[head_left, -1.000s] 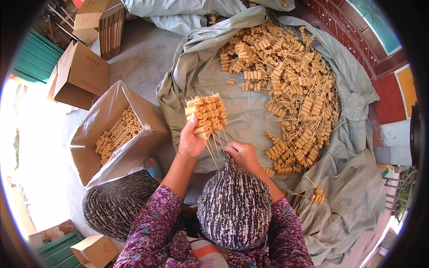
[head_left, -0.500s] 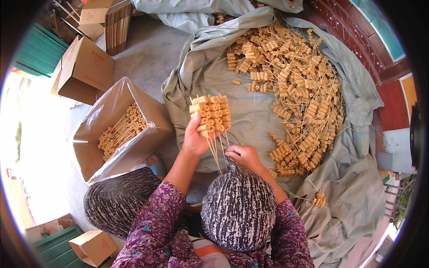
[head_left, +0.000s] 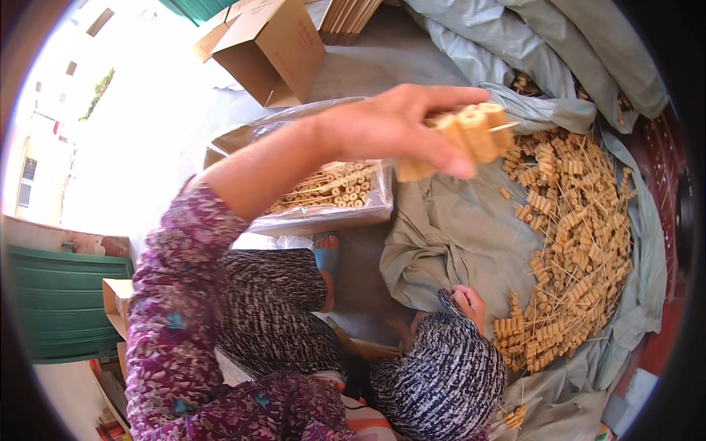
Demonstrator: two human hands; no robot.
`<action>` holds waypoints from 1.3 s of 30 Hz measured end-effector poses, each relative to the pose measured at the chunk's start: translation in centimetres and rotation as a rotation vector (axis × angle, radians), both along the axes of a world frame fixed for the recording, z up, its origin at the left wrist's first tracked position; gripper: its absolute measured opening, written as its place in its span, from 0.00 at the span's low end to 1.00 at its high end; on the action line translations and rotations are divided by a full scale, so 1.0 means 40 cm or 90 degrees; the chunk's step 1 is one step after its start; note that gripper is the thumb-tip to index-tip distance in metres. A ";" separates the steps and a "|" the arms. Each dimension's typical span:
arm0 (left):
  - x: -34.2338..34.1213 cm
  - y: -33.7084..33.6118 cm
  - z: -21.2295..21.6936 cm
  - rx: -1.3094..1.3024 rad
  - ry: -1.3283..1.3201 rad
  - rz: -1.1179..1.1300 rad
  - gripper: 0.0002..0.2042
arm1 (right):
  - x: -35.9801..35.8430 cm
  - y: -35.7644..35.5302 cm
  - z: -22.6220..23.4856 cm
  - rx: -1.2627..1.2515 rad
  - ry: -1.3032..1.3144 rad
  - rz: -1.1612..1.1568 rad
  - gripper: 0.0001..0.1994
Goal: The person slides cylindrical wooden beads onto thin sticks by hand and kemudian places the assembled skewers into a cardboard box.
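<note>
My left hand is raised over the right end of an open carton, its fingers closed around a bundle of skewers. Tan, ring-shaped pieces are threaded on them, and a pale stick tip points right; motion blurs the bundle. Low beside my right knee, my right hand has its fingers curled against the peaked cloth of the patterned black-and-white trouser leg. What it pinches, if anything, is hidden. The lined carton, partly behind my left forearm, holds many similar skewers.
A big heap of loose skewers covers the right of a grey-green tarp. An open empty-looking carton stands beyond the lined one, near flattened cardboard. A few skewers lie apart at the lower right.
My left hand has swung up and left toward the lined carton with the bundle. The view has turned left. My right hand remains by the right knee.
</note>
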State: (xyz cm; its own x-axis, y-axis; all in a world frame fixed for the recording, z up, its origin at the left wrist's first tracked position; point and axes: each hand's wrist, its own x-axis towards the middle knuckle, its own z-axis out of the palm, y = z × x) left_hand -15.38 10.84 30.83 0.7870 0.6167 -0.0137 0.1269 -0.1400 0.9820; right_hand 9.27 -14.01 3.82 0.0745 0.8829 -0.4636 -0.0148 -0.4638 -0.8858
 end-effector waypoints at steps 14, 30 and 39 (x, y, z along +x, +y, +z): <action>-0.540 -0.099 -0.330 0.282 0.573 0.113 0.48 | 0.013 0.005 -0.201 -0.074 -0.191 0.192 0.14; -0.576 -0.112 -0.419 0.265 0.579 -0.023 0.48 | -0.012 0.032 -0.234 -0.054 -0.332 0.229 0.09; -0.571 -0.135 -0.492 0.428 0.690 -0.067 0.48 | -0.022 0.049 -0.226 -0.064 -0.339 0.245 0.09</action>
State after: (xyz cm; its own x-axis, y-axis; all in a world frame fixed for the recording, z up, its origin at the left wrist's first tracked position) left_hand -38.22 5.43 11.17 0.6146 0.6876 -0.3866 0.7720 -0.6249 0.1161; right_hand 8.41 -12.03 -5.20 0.0050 0.8466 -0.5322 0.5965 -0.4296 -0.6779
